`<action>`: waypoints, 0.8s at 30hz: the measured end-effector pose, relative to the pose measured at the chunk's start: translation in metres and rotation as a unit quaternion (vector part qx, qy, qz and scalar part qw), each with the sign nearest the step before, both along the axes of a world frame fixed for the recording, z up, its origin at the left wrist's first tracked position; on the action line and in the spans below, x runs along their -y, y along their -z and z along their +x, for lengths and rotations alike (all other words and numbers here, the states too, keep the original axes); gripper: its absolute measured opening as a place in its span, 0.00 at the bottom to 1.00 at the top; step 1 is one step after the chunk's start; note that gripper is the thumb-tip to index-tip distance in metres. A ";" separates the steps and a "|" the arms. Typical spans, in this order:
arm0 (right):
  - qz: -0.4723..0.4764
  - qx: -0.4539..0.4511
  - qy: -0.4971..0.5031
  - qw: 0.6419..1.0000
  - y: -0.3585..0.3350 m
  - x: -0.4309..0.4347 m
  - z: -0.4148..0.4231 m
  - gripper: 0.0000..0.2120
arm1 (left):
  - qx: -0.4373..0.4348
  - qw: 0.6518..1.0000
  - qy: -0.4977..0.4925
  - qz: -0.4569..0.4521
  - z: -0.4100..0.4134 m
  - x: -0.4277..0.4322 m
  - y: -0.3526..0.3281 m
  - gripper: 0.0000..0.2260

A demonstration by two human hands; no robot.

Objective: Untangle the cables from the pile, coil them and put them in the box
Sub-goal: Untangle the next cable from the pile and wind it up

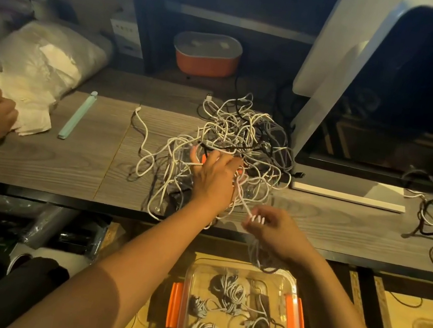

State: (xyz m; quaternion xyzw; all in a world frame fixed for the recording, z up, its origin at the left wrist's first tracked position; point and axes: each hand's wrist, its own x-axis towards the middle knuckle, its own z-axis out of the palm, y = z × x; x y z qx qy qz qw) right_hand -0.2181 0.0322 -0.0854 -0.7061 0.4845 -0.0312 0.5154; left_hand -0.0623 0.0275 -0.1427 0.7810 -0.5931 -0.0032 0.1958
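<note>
Right grip (274, 232) pinching the white cable (243, 201), drawing it from the pile (236, 138) on the bench (65, 167), mid-frame. Left grip (213, 174) spread wide, pinning the tangle. Going slowly, avoiding tightening knots. Box (295, 320) sitting lower centre.

2 bare forearms; L hand (215, 175) & R hand (273, 230) bare too.

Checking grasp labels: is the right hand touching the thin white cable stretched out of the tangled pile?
Touching. The head view shows the right hand pinching the thin white cable, whose strands show inside its grip.
</note>
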 end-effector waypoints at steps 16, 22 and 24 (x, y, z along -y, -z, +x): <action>-0.042 0.148 0.315 0.937 0.002 0.016 -0.021 0.10 | -0.148 0.984 0.034 0.096 0.008 -0.019 -0.007 0.31; -0.107 0.126 0.242 0.956 0.000 0.014 -0.028 0.08 | -0.210 0.961 0.097 0.153 0.013 -0.027 -0.034 0.37; -0.113 0.130 0.228 0.958 -0.002 0.013 -0.029 0.08 | -0.147 0.968 0.133 0.151 0.011 -0.029 -0.042 0.36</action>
